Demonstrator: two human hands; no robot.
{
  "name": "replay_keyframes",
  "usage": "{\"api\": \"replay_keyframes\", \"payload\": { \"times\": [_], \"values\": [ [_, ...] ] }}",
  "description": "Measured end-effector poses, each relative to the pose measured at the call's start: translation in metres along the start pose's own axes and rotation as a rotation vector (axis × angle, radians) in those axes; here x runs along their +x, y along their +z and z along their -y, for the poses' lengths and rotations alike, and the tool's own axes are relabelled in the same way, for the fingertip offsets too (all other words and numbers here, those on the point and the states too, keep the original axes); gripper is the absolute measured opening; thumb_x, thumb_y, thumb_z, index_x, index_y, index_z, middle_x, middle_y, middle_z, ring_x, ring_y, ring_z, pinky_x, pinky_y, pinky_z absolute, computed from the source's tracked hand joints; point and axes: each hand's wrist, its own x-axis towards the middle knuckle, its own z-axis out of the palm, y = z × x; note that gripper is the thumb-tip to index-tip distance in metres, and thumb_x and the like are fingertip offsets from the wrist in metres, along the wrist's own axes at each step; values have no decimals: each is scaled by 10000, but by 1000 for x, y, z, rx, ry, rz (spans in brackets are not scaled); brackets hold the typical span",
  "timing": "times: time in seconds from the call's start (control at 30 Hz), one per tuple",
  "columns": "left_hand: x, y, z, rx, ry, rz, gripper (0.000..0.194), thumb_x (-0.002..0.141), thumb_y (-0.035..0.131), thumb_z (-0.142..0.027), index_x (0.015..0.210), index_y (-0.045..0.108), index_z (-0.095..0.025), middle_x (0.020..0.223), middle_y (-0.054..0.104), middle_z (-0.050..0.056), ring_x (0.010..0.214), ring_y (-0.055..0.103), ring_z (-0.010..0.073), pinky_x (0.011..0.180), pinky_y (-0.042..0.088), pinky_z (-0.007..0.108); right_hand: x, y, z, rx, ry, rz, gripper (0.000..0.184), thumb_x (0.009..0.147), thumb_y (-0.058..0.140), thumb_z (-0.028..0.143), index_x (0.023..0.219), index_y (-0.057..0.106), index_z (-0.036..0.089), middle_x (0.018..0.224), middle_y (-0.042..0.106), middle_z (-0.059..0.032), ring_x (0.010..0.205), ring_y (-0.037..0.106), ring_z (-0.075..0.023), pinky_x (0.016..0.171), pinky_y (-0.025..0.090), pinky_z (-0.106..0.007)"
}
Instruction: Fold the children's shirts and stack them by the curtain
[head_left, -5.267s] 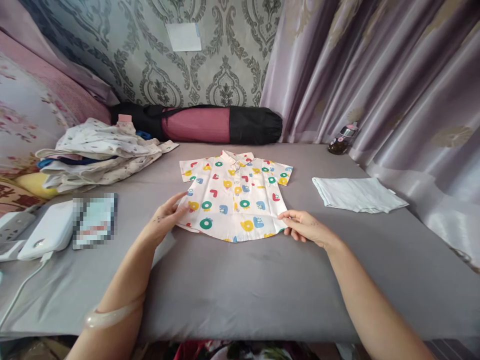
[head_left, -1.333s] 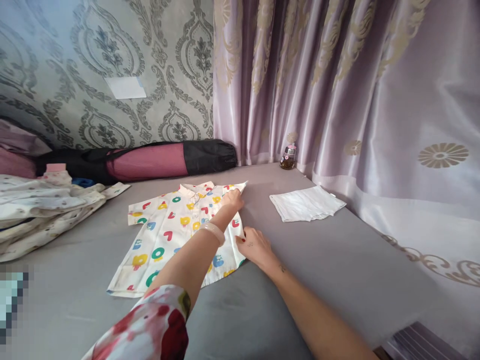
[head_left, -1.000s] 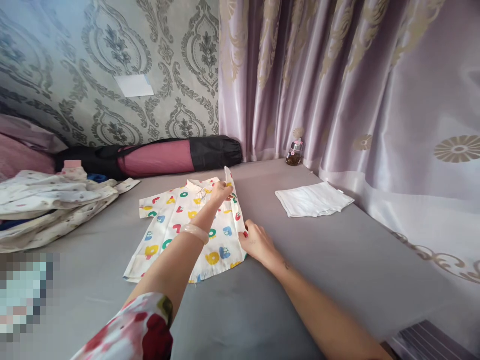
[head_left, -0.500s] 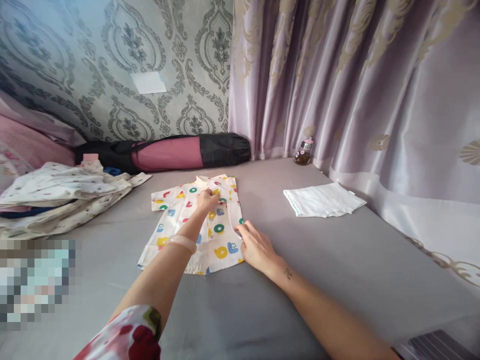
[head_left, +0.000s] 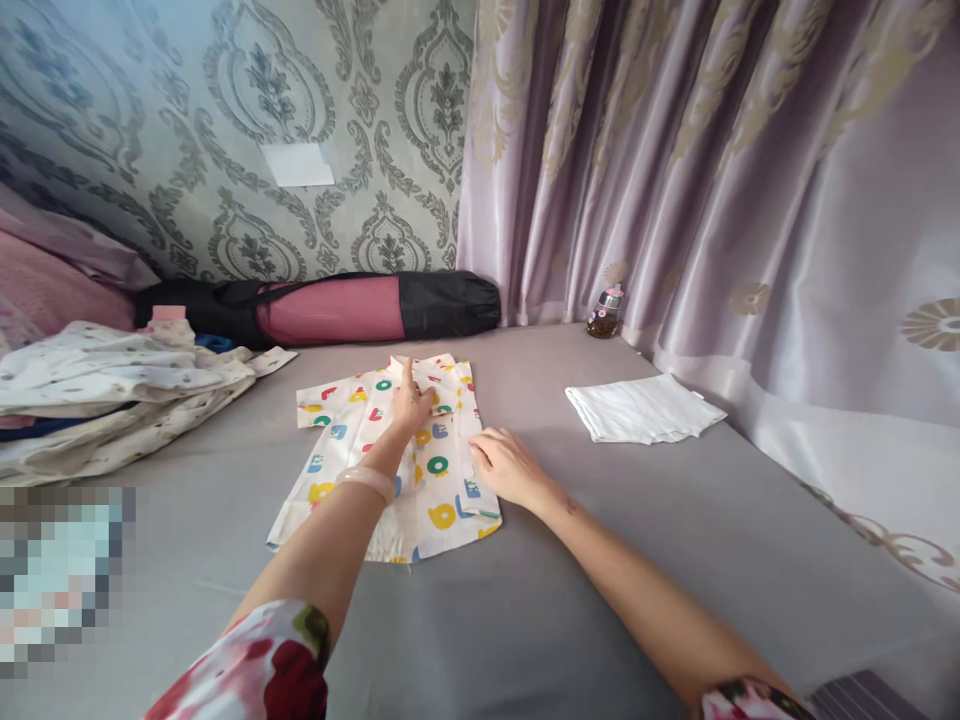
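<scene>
The printed shirt point(head_left: 437, 482) is lying front up on the grey sheet point(head_left: 570, 610), and at its folded-in edge the right hand point(head_left: 510, 468) is touching with loosely bent fingers; I can't tell whether they're pinching cloth. Farther up, the left hand point(head_left: 412, 405) is resting over the chest, forefinger straight toward the collar point(head_left: 397, 367), the others curling, their grip hidden from me. Beyond, a black-and-pink roll bag point(head_left: 330, 310) is lying along the patterned wall point(head_left: 184, 200).
</scene>
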Motion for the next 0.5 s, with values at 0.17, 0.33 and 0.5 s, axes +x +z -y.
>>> {"api": "replay_keyframes", "payload": {
  "times": [0.17,0.33,0.5],
  "values": [
    [-5,6,-1,122,105,30,509,840,495,-252,1344,560,-243,1257,620,101,1170,538,320,1026,405,486,46,16,-7,-83,-30,-25,447,1012,331,263,1435,434,162,1532,418,-115,1406,347,-224,1135,267,-427],
    [-9,13,4,96,183,-9,543,857,465,-262,1397,515,-247,1398,550,91,1270,470,348,1059,374,528,79,36,-10,-109,48,30,596,1028,241,393,1522,302,66,1609,258,-150,1493,190,-243,1206,110,-478],
    [-5,18,12,19,201,-43,572,874,466,-315,1439,468,-227,1430,527,98,1316,438,329,1101,351,516,106,43,-23,-163,169,-12,628,1021,224,415,1513,321,35,1607,246,-176,1490,198,-278,1203,82,-501]
  ]
}}
